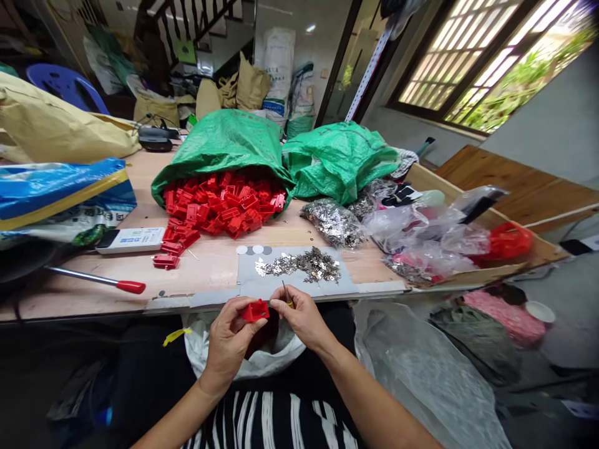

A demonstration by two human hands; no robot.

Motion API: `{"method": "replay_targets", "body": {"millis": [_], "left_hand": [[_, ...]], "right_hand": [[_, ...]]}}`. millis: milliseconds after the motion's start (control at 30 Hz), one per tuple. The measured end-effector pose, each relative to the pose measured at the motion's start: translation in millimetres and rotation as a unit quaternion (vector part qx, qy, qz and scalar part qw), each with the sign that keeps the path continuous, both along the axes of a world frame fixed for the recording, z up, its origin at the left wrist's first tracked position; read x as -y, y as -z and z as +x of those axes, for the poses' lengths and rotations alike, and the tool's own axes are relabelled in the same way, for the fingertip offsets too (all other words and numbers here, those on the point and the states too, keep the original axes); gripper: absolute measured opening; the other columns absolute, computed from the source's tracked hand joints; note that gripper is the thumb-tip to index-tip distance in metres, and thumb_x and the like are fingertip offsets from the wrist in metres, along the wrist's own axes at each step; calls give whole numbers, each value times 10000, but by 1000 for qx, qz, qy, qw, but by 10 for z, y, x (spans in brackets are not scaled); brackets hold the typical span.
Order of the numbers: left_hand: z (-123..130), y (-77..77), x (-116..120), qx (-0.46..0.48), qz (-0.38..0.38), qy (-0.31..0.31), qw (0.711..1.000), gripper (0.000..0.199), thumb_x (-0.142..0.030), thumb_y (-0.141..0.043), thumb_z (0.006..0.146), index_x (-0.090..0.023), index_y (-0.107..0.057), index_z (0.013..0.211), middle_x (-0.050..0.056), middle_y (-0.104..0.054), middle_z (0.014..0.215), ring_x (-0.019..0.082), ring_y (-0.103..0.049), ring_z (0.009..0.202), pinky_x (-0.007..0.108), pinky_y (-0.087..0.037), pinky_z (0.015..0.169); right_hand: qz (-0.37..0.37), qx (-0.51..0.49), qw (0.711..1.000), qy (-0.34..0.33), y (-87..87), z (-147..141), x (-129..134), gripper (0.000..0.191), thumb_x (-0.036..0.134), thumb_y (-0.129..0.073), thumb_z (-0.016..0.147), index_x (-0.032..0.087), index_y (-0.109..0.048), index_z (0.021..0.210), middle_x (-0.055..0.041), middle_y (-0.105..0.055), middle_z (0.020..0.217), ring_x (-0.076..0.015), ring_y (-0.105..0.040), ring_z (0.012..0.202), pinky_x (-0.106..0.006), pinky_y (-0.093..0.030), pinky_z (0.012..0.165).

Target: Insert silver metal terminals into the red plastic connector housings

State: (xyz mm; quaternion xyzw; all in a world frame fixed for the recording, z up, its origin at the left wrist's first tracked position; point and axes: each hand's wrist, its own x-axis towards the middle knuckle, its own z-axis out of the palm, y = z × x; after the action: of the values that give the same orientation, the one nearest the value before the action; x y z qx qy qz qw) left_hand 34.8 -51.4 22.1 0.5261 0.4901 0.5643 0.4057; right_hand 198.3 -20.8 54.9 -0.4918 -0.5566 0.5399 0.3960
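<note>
My left hand [227,337] grips a small red plastic housing [255,310] by its sides, just in front of the table edge. Close beside it, my right hand [302,315] is closed around a thin tool [289,298] with a dark metal shaft and a yellowish part; its exact kind is unclear. The right fingertips are at the housing's right side; whether they pinch a small part too, I cannot tell. Beyond the hands, small metal pieces [318,265] lie heaped on a grey mat [253,274]. Below, an open white sack [285,355] sits at my lap.
Many red housings [224,202] spill from a green sack [229,140]. Another green sack [339,156], a clear bag of metal pieces [332,221] and a wooden tray [538,255] with plastic bags are at right. A red-tipped lever [131,287] and white box [131,240] are at left.
</note>
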Motion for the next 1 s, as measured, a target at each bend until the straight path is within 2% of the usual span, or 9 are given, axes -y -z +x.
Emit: {"method": "replay_targets", "body": {"millis": [200, 433, 567, 700, 833, 1000], "left_hand": [[-3, -18, 46, -65, 67, -4, 996, 257, -241, -715, 757, -243, -659, 1007, 34, -649, 997, 178, -631, 942, 281, -539, 795], [-8, -12, 44, -120, 127, 5, 985, 287, -222, -696, 778, -259, -648, 1059, 43, -649, 1017, 189, -625, 964, 305, -531, 815], [8, -27, 46, -141, 128, 7, 982, 275, -221, -691, 779, -256, -659, 1050, 53, -658, 1023, 202, -638, 953, 324, -537, 816], [12, -41, 49, -141, 125, 20, 982, 263, -228, -688, 776, -262, -681, 1037, 55, -676, 1017, 211, -652, 936, 341, -538, 828], [5, -39, 25, -94, 79, 30, 992, 284, -236, -694, 771, -257, -683, 1054, 51, -687, 1029, 205, -650, 963, 327, -527, 858], [14, -45, -5, 32, -62, 26, 997, 365, -293, -734, 727, -217, -666, 1077, 65, -700, 1056, 210, -666, 957, 326, -522, 881]], "right_hand": [[-10, 8, 999, 33, 53, -91, 39, 230, 374, -646, 765, 157, -576, 735, 30, -519, 649, -94, -434, 571, -224, -356, 549], [12, 66, 998, 18, 119, -26, 73, 267, 410, -606, 801, 164, -545, 719, 24, -523, 668, -106, -442, 622, -227, -371, 588], [36, 94, 994, 34, 140, -46, 99, 246, 386, -583, 810, 178, -507, 703, 30, -508, 659, -107, -442, 615, -226, -370, 580], [13, 85, 996, 20, 138, -59, 93, 244, 382, -592, 791, 185, -488, 693, 33, -508, 647, -104, -439, 600, -221, -363, 560], [-58, -1, 998, -16, 92, -53, 83, 330, 453, -656, 740, 191, -459, 696, 69, -427, 568, -77, -350, 506, -199, -286, 475], [-103, -90, 990, -38, 51, -5, 77, 385, 522, -629, 768, 197, -424, 750, 94, -384, 576, -47, -292, 438, -188, -211, 433]]}}
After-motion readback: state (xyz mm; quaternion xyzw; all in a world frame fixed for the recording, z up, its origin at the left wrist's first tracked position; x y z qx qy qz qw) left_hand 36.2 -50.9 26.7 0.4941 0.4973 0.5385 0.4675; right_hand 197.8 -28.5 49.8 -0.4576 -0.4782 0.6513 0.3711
